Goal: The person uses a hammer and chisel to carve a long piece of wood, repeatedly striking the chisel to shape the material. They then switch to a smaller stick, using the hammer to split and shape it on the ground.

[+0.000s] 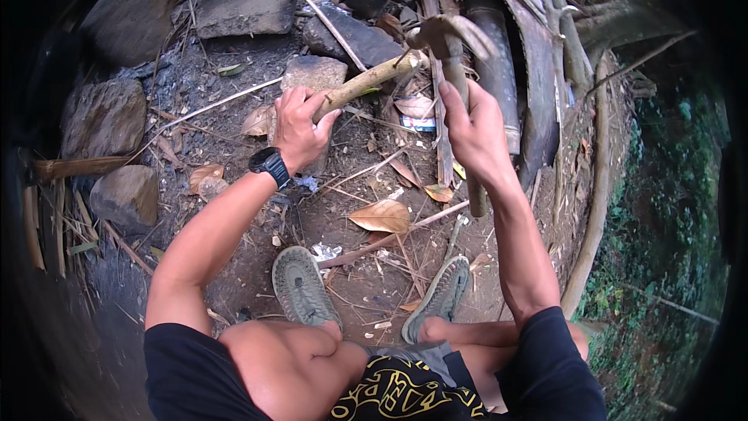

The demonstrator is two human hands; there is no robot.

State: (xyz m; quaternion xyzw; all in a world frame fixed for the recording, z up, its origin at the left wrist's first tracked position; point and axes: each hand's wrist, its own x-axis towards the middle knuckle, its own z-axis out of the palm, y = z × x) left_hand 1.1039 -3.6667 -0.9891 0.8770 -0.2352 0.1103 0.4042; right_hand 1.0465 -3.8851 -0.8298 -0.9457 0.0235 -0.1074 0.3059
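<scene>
My left hand point(300, 131) is closed around the near end of a short, pale wooden stick point(369, 83), which points away to the right. A thin dark nail point(401, 58) stands up from the stick near its far end. My right hand point(477, 134) grips the wooden handle of a claw hammer point(448, 37). The hammer's head is raised beside the nail, apart from the stick as far as I can tell, and its claw is smeared by motion. What supports the stick from below is partly hidden; a squarish stone point(313, 72) lies close to it.
Large stones point(131, 19) and blocks point(245, 12) ring the left and far sides. Dark bamboo point(495, 70) and split wood lie on the right, beside a long branch point(596, 210) and green plants point(670, 210). Dry leaves point(382, 217) and twigs litter the dirt before my shoes point(304, 284).
</scene>
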